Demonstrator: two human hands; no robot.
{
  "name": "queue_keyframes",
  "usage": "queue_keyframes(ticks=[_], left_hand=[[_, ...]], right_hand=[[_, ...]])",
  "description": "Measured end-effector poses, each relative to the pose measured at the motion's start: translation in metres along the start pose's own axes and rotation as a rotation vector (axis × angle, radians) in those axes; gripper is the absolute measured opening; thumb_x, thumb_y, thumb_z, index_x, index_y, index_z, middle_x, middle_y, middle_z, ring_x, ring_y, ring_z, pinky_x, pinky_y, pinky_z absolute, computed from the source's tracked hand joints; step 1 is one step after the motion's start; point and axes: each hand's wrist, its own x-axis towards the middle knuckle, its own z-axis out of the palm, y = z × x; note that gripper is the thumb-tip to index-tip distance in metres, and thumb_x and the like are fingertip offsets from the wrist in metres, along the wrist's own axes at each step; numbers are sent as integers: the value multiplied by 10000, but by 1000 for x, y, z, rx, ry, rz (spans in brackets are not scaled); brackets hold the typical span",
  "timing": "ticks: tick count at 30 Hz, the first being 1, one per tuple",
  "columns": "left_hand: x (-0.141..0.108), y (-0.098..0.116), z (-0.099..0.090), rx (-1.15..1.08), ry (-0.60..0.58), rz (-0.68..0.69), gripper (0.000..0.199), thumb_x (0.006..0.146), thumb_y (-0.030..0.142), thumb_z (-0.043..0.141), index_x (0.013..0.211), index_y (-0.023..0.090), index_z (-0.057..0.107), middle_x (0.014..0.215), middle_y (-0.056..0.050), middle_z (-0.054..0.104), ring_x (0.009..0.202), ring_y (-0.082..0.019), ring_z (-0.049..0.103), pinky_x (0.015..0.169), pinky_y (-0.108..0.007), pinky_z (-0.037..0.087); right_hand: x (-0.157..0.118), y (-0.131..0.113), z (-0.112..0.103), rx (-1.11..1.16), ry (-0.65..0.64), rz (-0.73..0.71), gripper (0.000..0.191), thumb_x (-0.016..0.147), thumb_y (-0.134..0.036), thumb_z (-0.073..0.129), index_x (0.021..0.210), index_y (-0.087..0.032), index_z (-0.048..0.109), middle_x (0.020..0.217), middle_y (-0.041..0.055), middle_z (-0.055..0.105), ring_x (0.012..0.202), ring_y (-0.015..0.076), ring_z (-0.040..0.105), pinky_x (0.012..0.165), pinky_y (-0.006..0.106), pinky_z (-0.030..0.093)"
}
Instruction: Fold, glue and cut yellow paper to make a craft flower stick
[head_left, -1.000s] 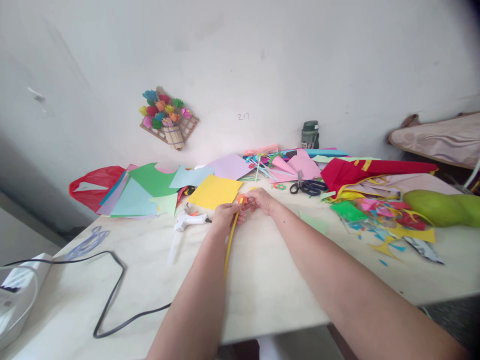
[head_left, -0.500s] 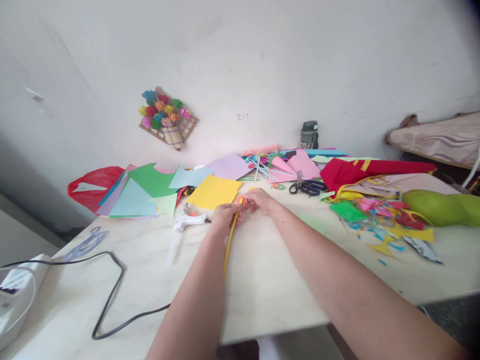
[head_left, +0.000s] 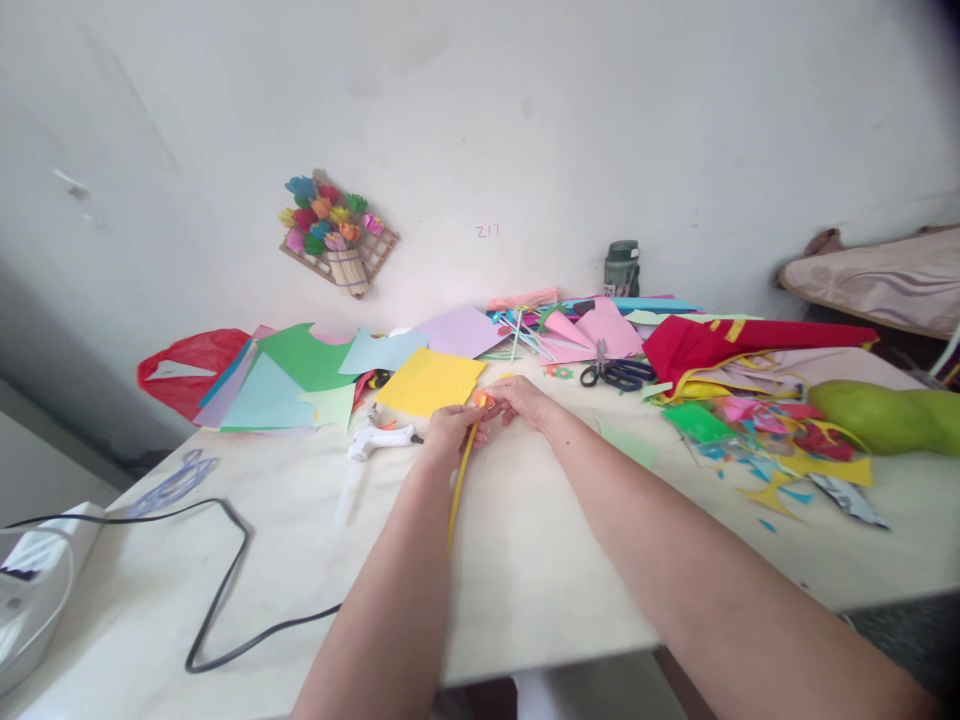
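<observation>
Over the middle of the table, my left hand (head_left: pixel 452 432) is closed on a thin yellow paper strip (head_left: pixel 460 485), whose tail hangs down toward me. A small orange paper piece (head_left: pixel 484 399) sits at the strip's upper end, between both hands. My right hand (head_left: pixel 521 399) is closed in a pinch at that orange piece, its fingertips close to those of the left. Just beyond the hands lies a yellow paper sheet (head_left: pixel 429 382). To the left of my left hand rests a white hot glue gun (head_left: pixel 382 440).
Coloured paper sheets (head_left: pixel 300 360) cover the back left. Dark-handled scissors (head_left: pixel 619 374) lie at the back right, near a red cloth (head_left: pixel 705 350) and paper scraps (head_left: pixel 772 490). A black cable (head_left: pixel 244 540) runs from a white power strip (head_left: pixel 45 570) across the left side.
The view has shifted very slightly. Both hands keep their place and their grip on the strip and orange piece.
</observation>
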Motion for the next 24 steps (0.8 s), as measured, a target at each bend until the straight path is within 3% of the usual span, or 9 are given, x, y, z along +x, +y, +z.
queue_keyframes(ticks=[16, 24], left_hand=[[3, -2, -2, -2, 4, 8, 160, 578, 221, 647, 602, 99, 546, 442, -22, 551, 350, -94, 483, 359, -206, 365], [0, 0, 0, -19, 6, 2, 199, 579, 242, 674, 631, 101, 544, 464, -20, 556, 364, -89, 493, 367, -198, 379]], right_hand=[[0, -1, 1, 32, 23, 38, 237, 695, -335, 528, 721, -121, 625, 648, 64, 658, 605, 180, 641, 355, 170, 357], [-2, -4, 1, -2, 3, 42, 99, 643, -217, 580, 632, -119, 570, 572, 42, 641, 529, 147, 619, 354, 161, 344]])
